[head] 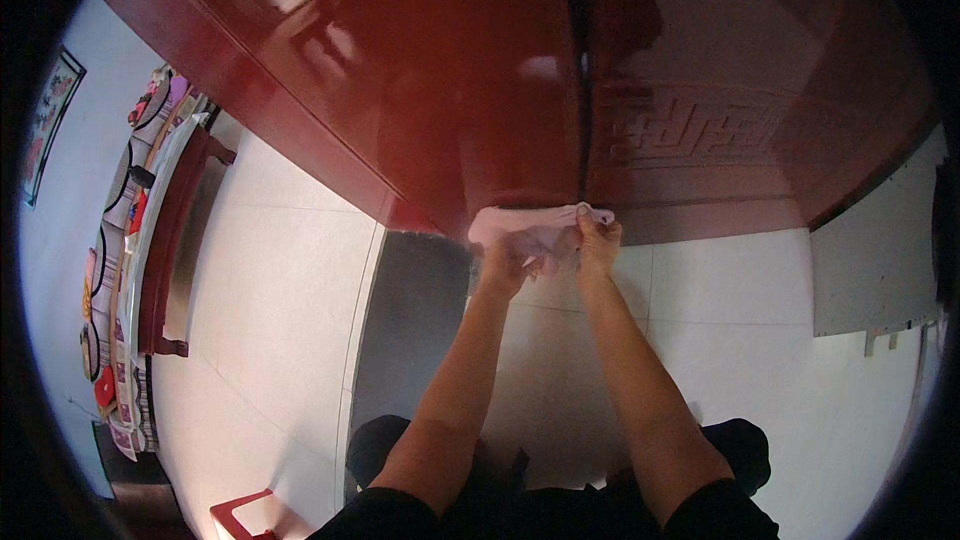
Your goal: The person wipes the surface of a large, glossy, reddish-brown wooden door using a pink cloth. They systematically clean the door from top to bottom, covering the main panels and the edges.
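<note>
A folded pink cloth (517, 220) is held between my two hands, close in front of the base of a glossy dark red wooden door (465, 90). My right hand (598, 240) pinches its right end, the thumb lying on top. Under the left part of the cloth is my left hand (504, 266), its fingers partly hidden and blurred. Whether the cloth touches the wood I cannot tell. A dark vertical gap (581, 90) divides the door from a panel with carved fretwork (690, 127) on the right.
Pale floor tiles (277, 277) and a dark grey floor strip (412, 315) lie below. On the left are a long low table (169, 240) and a cushioned sofa (112, 240). A red stool (244, 506) stands at lower left, a grey panel (874, 247) at right.
</note>
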Demonstrator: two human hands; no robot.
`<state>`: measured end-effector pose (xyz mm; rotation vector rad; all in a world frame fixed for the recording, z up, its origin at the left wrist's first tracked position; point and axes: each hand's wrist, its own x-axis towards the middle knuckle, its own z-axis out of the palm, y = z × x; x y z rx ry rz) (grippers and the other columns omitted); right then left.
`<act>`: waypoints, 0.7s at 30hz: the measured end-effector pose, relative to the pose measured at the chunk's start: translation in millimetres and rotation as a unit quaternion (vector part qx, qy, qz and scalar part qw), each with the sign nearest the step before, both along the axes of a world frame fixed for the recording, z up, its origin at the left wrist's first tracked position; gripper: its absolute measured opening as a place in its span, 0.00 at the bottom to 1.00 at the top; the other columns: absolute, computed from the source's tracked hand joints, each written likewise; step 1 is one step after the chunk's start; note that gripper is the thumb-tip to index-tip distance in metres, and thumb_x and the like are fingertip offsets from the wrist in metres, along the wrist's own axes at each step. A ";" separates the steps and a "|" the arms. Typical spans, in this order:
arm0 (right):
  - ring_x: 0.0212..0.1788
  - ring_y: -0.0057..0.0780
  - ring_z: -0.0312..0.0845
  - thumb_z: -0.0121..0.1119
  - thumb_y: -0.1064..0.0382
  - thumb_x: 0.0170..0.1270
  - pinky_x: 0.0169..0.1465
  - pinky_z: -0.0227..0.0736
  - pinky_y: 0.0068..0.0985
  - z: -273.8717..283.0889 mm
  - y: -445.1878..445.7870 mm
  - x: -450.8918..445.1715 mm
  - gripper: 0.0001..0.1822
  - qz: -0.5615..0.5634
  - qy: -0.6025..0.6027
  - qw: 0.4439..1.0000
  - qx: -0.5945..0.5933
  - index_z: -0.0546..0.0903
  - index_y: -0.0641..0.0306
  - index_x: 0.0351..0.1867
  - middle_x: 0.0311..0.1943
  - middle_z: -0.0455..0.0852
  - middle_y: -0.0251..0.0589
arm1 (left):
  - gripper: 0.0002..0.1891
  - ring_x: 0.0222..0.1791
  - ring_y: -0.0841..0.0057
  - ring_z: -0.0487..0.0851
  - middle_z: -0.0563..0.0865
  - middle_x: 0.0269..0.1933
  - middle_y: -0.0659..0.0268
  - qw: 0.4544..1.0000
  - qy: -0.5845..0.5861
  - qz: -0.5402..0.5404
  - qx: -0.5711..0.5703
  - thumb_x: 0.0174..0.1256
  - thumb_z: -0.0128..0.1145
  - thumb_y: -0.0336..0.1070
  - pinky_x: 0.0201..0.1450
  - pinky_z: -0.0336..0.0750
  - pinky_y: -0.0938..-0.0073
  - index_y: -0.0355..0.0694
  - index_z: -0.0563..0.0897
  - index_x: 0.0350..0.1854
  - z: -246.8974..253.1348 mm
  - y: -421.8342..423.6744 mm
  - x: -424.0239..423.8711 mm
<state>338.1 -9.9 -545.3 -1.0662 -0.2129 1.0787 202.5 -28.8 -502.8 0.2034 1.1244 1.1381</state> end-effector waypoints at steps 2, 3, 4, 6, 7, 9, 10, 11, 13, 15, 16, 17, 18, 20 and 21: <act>0.40 0.24 0.71 0.78 0.57 0.53 0.43 0.71 0.23 0.6 -0.9 -0.2 0.28 0.004 -0.004 1.000 0.006 0.70 0.63 0.45 0.40 0.75 0.34 | 0.22 0.54 0.58 0.78 0.77 0.57 0.55 0.999 -0.039 0.014 0.031 0.73 0.46 0.46 0.53 0.80 0.56 0.35 0.71 0.60 -10.3 2.4 -2.3; 0.40 0.24 0.71 0.77 0.57 0.53 0.43 0.71 0.23 -5.3 1.0 -0.3 0.28 0.004 -0.018 1.000 -0.003 0.70 0.63 0.46 0.41 0.75 0.34 | 0.21 0.56 0.59 0.77 0.76 0.58 0.55 0.997 -0.056 0.020 0.048 0.73 0.46 0.45 0.55 0.79 0.56 0.35 0.71 0.60 -19.5 4.9 -4.1; 0.40 0.24 0.71 0.77 0.57 0.54 0.44 0.71 0.24 -10.7 2.4 -1.4 0.28 0.006 -0.032 0.999 -0.013 0.70 0.63 0.46 0.42 0.76 0.35 | 0.23 0.61 0.56 0.73 0.72 0.63 0.54 0.995 -0.040 -0.017 0.087 0.74 0.45 0.46 0.60 0.76 0.53 0.37 0.67 0.65 -36.6 7.6 -9.5; 0.41 0.24 0.71 0.74 0.61 0.55 0.44 0.71 0.25 -20.5 2.2 -3.7 0.25 0.014 -0.010 1.000 -0.005 0.70 0.63 0.47 0.42 0.76 0.35 | 0.29 0.71 0.52 0.64 0.63 0.73 0.52 0.983 -0.009 -0.089 0.162 0.76 0.45 0.48 0.69 0.69 0.49 0.43 0.58 0.73 -58.3 11.1 -17.0; 0.41 0.24 0.71 0.73 0.63 0.56 0.45 0.71 0.25 -24.6 1.3 -4.5 0.24 0.017 0.001 1.000 0.000 0.70 0.63 0.47 0.43 0.76 0.35 | 0.29 0.71 0.52 0.64 0.63 0.72 0.52 0.988 -0.046 -0.063 0.132 0.75 0.46 0.48 0.69 0.69 0.49 0.43 0.59 0.73 -58.2 12.9 -17.6; 0.42 0.27 0.73 0.68 0.68 0.55 0.46 0.73 0.26 -30.3 -2.1 -7.5 0.22 0.009 0.058 0.997 0.048 0.70 0.62 0.48 0.43 0.77 0.35 | 0.30 0.70 0.53 0.65 0.64 0.72 0.53 0.990 -0.120 -0.009 0.070 0.74 0.49 0.49 0.69 0.69 0.50 0.43 0.60 0.73 -56.1 15.0 -18.8; 0.43 0.28 0.74 0.65 0.70 0.55 0.47 0.74 0.27 -31.9 -3.5 -9.3 0.21 0.006 0.086 0.994 0.072 0.70 0.62 0.49 0.44 0.77 0.36 | 0.30 0.70 0.53 0.65 0.64 0.72 0.53 0.989 -0.128 -0.009 0.070 0.74 0.50 0.50 0.69 0.70 0.50 0.43 0.60 0.73 -55.4 14.7 -19.1; 0.43 0.29 0.75 0.63 0.71 0.54 0.47 0.75 0.28 -33.3 -4.0 -10.9 0.20 0.004 0.134 0.988 0.071 0.71 0.62 0.49 0.44 0.78 0.36 | 0.30 0.70 0.52 0.66 0.64 0.72 0.53 0.988 -0.136 -0.009 0.069 0.74 0.51 0.50 0.69 0.70 0.51 0.42 0.60 0.72 -54.4 14.2 -19.1; 0.44 0.32 0.77 0.59 0.75 0.52 0.48 0.77 0.30 -39.8 -4.4 -12.0 0.20 -0.002 0.229 0.971 0.069 0.73 0.62 0.49 0.43 0.79 0.38 | 0.31 0.69 0.52 0.66 0.63 0.72 0.53 0.987 -0.144 -0.002 0.070 0.73 0.52 0.50 0.68 0.71 0.51 0.41 0.61 0.72 -47.3 11.9 -15.2; 0.44 0.34 0.78 0.59 0.73 0.53 0.48 0.78 0.31 -62.0 -5.1 -6.2 0.17 0.001 0.309 0.951 -0.024 0.76 0.62 0.47 0.42 0.80 0.39 | 0.31 0.69 0.51 0.67 0.62 0.72 0.52 0.987 -0.142 0.012 0.074 0.73 0.52 0.51 0.68 0.72 0.51 0.40 0.61 0.71 -40.0 8.7 -10.6; 0.44 0.35 0.79 0.59 0.72 0.54 0.48 0.79 0.31 -74.3 -3.2 -6.7 0.16 0.003 0.349 0.935 -0.069 0.77 0.62 0.46 0.41 0.81 0.40 | 0.31 0.69 0.51 0.67 0.62 0.72 0.52 0.988 -0.134 0.002 0.083 0.73 0.52 0.51 0.68 0.72 0.51 0.40 0.61 0.71 -41.2 9.4 -11.5; 0.43 0.35 0.79 0.57 0.71 0.56 0.46 0.80 0.30 -86.0 0.6 -10.4 0.13 0.012 0.350 0.934 -0.076 0.78 0.62 0.44 0.40 0.81 0.40 | 0.31 0.69 0.51 0.67 0.62 0.73 0.52 0.988 -0.126 -0.009 0.091 0.73 0.52 0.51 0.68 0.72 0.50 0.40 0.61 0.71 -42.4 9.8 -12.6; 0.42 0.34 0.80 0.55 0.71 0.58 0.44 0.81 0.29 -90.4 3.5 -14.3 0.09 0.023 0.350 0.933 -0.083 0.79 0.62 0.41 0.39 0.81 0.39 | 0.31 0.69 0.51 0.67 0.61 0.73 0.52 0.988 -0.118 -0.019 0.099 0.73 0.52 0.51 0.68 0.72 0.50 0.40 0.61 0.71 -44.5 10.0 -14.6; 0.42 0.34 0.80 0.54 0.69 0.62 0.43 0.82 0.29 -99.6 4.6 -17.9 0.08 0.071 0.328 0.935 -0.115 0.79 0.63 0.41 0.40 0.81 0.40 | 0.32 0.69 0.51 0.67 0.62 0.73 0.52 0.989 -0.117 -0.016 0.091 0.73 0.52 0.51 0.68 0.72 0.50 0.40 0.61 0.71 -48.7 12.1 -17.7; 0.43 0.35 0.80 0.53 0.67 0.63 0.44 0.82 0.31 -97.0 1.4 -17.5 0.09 0.109 0.302 0.937 -0.140 0.78 0.64 0.44 0.42 0.80 0.42 | 0.32 0.69 0.51 0.67 0.62 0.73 0.52 0.989 -0.119 -0.014 0.086 0.73 0.53 0.51 0.68 0.72 0.50 0.40 0.61 0.71 -50.6 12.3 -18.2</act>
